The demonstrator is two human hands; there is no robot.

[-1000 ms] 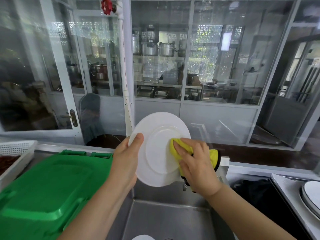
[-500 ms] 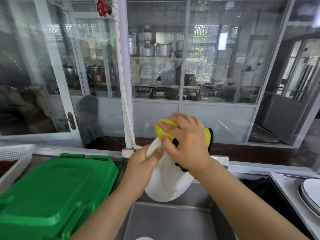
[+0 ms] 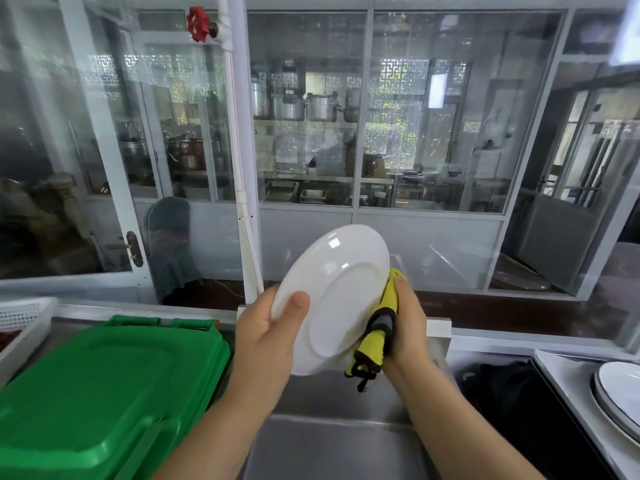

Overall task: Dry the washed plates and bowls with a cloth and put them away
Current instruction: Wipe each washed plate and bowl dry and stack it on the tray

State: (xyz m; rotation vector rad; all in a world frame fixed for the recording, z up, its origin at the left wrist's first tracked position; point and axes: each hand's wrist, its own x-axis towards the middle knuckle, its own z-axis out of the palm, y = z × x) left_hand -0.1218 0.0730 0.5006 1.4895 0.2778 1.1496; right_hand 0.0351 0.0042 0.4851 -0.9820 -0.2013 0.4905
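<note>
- White plate is held tilted over the steel sink, underside toward the camera.
- Plate's left rim is pinched by the left hand, thumb on the underside, fingers hidden behind.
- Yellow cloth with dark trim is pressed to the plate's right edge by the right hand; fingers are curled round the cloth, thumb on top.
- Green plastic crate is seen left of the sink, touching a white basket.
- Stacked white plates with dark rims are seen on the counter at far right, well apart from the held plate.
</note>
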